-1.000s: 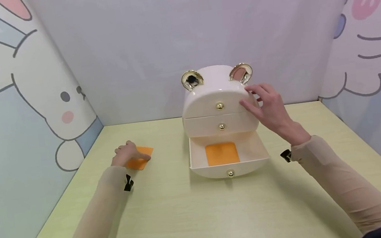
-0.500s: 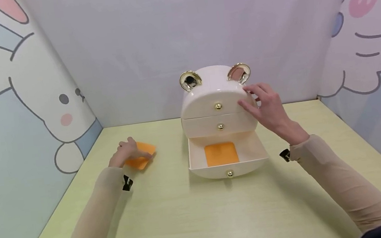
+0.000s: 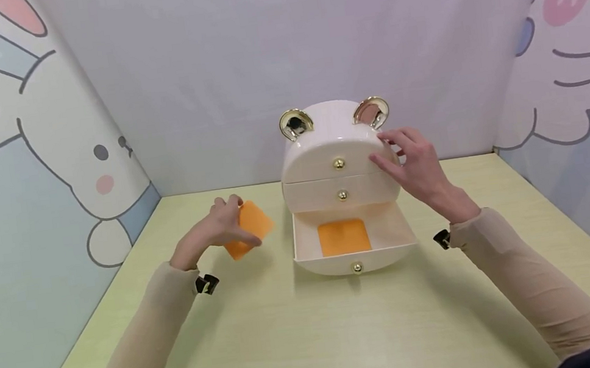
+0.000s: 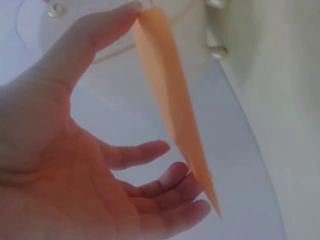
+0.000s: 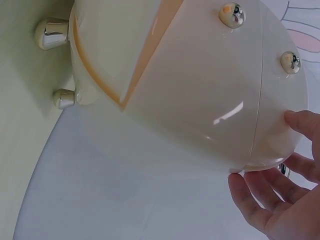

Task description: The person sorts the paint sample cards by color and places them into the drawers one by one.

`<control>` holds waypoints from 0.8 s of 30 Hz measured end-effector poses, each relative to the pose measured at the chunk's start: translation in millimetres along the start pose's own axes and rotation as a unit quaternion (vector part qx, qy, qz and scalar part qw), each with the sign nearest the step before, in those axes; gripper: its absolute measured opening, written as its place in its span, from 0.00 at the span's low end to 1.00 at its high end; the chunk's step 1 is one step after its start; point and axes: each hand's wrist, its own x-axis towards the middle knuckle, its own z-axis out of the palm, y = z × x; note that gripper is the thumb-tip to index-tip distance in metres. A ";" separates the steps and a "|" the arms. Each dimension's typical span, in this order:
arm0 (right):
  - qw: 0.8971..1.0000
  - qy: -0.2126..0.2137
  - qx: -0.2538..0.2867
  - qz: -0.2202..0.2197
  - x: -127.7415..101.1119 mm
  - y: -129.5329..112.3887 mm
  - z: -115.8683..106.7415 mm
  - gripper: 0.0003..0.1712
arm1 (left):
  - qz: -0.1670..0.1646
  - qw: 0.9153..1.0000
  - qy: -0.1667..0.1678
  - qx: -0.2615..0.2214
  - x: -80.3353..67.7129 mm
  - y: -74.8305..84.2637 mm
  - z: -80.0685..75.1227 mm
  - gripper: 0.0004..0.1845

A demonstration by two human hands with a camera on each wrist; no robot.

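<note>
My left hand [image 3: 217,225] holds a thin orange square sheet [image 3: 256,218] by its edges, thumb on one side and fingers on the other, left of a white drawer box. In the left wrist view the sheet [image 4: 167,85] shows nearly edge-on and slightly bent. The drawer box [image 3: 310,197] has gold ears and round gold knobs. Its bottom drawer [image 3: 316,266] is pulled out, with another orange square [image 3: 343,237] lying flat inside. My right hand [image 3: 418,162] grips the box's upper right side; the right wrist view shows the thumb [image 5: 300,120] on the front and fingertips along the side.
The box stands on a pale wooden table [image 3: 292,344] near the back wall [image 3: 207,96]. Side panels carry a cartoon rabbit [image 3: 76,155] on the left and a pink-nosed figure [image 3: 572,52] on the right. Short metallic feet [image 5: 52,34] support the box.
My left hand has picked the orange sheet up off the table and moved right with it, toward the drawer box. My right hand has stayed on the box.
</note>
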 end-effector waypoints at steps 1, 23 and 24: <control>1.000 -0.001 0.000 0.001 0.2 -0.1 -0.2 0.21 | 0.012 1.000 -0.003 0.000 -3.2 5.5 -0.8 0.48; 1.000 -0.005 0.006 0.005 -0.7 0.1 -1.1 0.21 | 0.226 0.973 -0.045 0.026 -0.3 109.2 30.0 0.29; 1.000 -0.005 0.007 0.006 -0.7 0.1 -1.0 0.21 | 0.227 0.972 -0.045 0.028 0.9 111.2 31.5 0.29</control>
